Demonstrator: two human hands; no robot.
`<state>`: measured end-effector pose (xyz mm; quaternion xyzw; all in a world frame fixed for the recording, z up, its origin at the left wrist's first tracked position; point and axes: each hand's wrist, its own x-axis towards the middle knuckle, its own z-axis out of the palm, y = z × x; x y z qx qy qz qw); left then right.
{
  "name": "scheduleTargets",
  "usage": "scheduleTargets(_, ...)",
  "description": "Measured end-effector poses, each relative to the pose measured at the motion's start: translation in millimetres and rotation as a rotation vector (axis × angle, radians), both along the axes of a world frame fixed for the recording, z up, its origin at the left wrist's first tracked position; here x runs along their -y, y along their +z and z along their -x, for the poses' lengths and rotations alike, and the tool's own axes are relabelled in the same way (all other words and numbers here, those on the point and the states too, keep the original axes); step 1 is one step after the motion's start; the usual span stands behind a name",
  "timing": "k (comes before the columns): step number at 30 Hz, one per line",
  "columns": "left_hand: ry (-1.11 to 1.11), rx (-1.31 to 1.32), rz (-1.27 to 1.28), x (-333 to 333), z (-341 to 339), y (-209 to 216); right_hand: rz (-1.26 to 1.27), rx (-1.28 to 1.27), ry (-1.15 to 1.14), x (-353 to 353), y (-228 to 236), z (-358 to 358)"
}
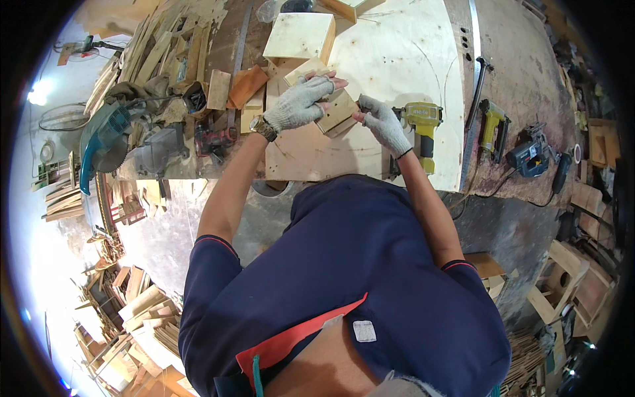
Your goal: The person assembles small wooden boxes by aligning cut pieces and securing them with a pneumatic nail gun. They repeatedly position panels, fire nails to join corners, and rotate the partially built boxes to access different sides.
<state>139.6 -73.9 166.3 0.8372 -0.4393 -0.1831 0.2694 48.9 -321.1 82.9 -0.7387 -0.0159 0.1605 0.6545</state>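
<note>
A small pale wooden box (338, 114) lies tilted on the plywood sheet (413, 49) between my hands. My left hand (301, 104), in a grey-white knitted glove with bare fingertips, reaches over its upper left side with the fingers stretched out. At the right edge of the box, my gloved right hand (383, 124) holds the corner between thumb and fingers. Another flat wooden piece (305, 70) shows just beyond my left hand. Close to the right hand lies a yellow-green nail gun (423, 122). The undersides of the small box are hidden.
A larger wooden box (299, 36) stands beyond my hands. Reddish-brown wood (248, 86), a red-black drill (215, 140) and a teal circular saw (109, 135) lie left. To the right are a metal straightedge (469, 135), a second nail gun (493, 126) and a blue jigsaw (529, 159).
</note>
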Motion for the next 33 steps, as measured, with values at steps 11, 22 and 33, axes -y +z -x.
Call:
scheduleTargets(11,-0.323,0.472,-0.249,9.4,3.1,17.7,-0.015,0.189,-0.165,-14.0,-23.7,19.8)
scheduleTargets(22,-0.109,0.424,-0.188,31.4,13.7,6.0,0.136,0.488,-0.329,-42.8,-35.8,30.1)
scheduleTargets(33,-0.285,0.325,-0.283,45.5,-4.5,20.0,0.249,0.359,-0.362,-52.6,-42.2,28.0)
